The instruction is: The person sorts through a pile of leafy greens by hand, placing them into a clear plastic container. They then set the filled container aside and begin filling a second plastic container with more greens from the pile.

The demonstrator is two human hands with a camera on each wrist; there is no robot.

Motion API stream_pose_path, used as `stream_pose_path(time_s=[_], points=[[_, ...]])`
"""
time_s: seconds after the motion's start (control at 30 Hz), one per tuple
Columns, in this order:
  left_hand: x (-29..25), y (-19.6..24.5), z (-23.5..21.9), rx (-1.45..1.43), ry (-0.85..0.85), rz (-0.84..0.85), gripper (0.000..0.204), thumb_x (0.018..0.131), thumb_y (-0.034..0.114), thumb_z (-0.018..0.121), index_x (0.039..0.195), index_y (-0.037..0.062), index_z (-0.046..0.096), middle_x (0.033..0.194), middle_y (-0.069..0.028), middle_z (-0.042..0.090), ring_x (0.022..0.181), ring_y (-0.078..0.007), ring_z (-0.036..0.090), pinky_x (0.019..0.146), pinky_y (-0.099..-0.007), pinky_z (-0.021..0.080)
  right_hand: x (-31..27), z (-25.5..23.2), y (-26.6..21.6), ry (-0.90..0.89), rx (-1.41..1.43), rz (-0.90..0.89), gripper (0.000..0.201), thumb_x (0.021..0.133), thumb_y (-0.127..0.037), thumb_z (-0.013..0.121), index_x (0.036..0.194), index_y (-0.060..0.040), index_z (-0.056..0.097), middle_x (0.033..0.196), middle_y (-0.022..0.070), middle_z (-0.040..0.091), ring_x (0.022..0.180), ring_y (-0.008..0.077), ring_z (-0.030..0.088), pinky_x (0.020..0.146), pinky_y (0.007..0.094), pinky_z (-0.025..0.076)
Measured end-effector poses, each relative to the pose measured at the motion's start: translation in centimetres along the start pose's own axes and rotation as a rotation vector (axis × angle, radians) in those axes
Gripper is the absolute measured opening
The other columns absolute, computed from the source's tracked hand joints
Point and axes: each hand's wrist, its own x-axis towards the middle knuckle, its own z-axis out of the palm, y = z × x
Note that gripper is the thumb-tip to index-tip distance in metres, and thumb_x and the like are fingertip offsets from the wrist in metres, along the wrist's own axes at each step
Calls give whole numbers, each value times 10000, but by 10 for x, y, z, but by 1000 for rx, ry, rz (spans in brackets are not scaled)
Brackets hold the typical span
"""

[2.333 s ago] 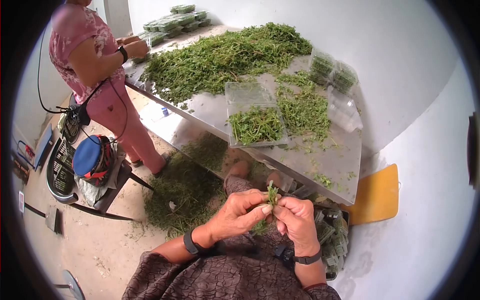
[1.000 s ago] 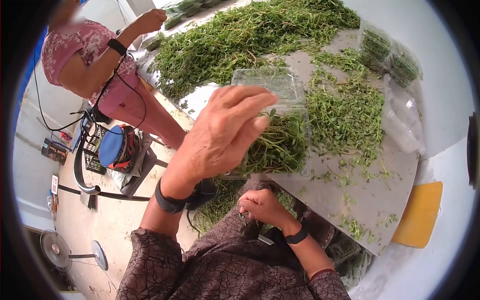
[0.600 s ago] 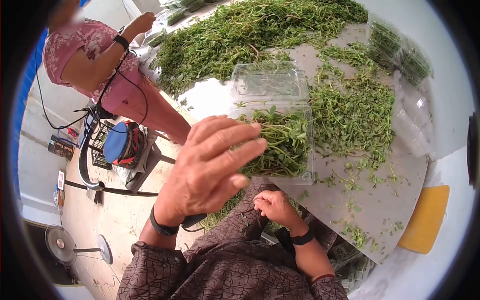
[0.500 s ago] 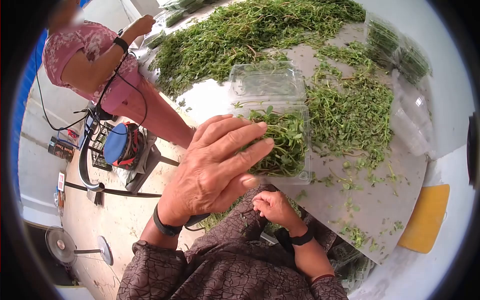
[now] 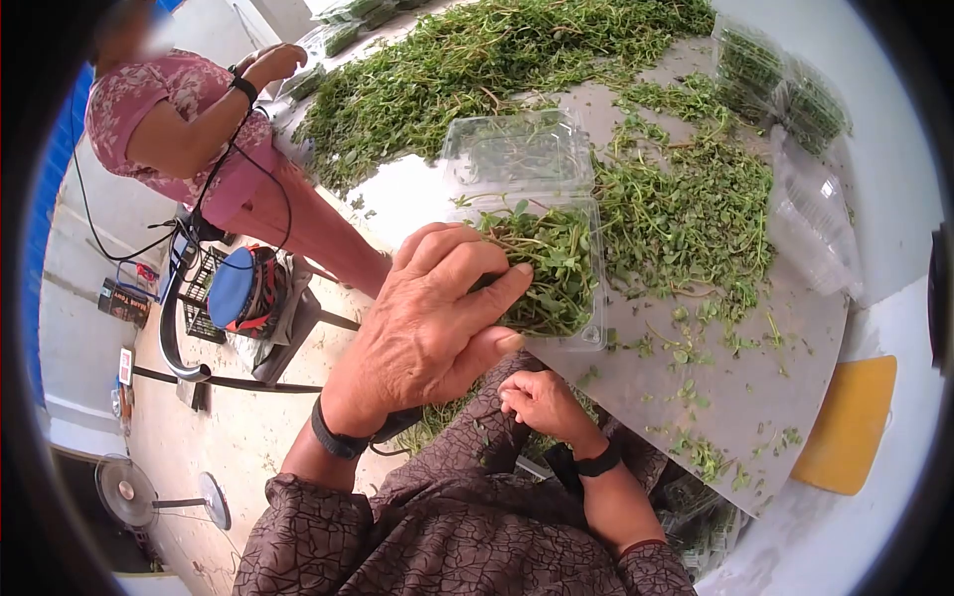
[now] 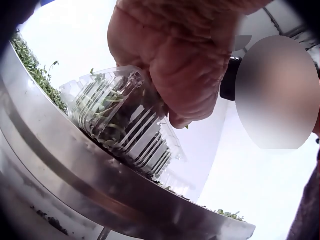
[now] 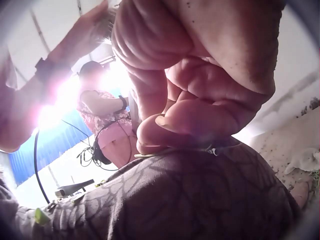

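My left hand rests over the near-left side of a clear plastic clamshell box, its bent fingers down on the leafy green sprigs inside. The thumb lies along the front edge. The left wrist view shows the palm above the box's ribbed wall; the fingertips are hidden there. The box's lid lies folded back. My right hand rests on my thigh, fingers loosely curled. In the right wrist view, a thin green stem lies under its fingertips against the patterned trouser cloth.
Piled greens cover the back of the metal table, and more lie right of the box. Filled boxes and empty nested ones stand by the wall. A person in pink works at left, near a chair.
My hands held a sprig together at first, then parted. The left reached up to the box, came down over it, and its fingers now bend more. The right dropped to my thigh.
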Motion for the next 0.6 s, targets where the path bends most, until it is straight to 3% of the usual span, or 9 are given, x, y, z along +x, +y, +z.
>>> stream_pose_path(time_s=[0.3,0.37,0.6], points=[[0,4,-7,0,34,6,521,950,464,400,1129,33,632,1131,-115,560,1062,-324,508,938,-486,371,-1,-2,-2,-6,17,48,170,872,-96,531,922,19,646,727,60,657,560,107,583,532,247,486],[7,5,-5,-13,-24,24,544,958,472,364,1139,30,624,1160,-126,555,1081,-327,505,956,-479,362,-1,-3,-4,-70,22,136,166,930,-157,507,958,-21,598,768,14,610,626,77,508,585,238,432],[14,9,4,19,-75,-57,593,964,483,298,1194,19,587,1210,-134,541,1124,-326,481,969,-449,336,0,-2,2,-18,-24,97,154,919,-144,523,905,-20,614,709,-2,607,582,79,504,566,240,432]])
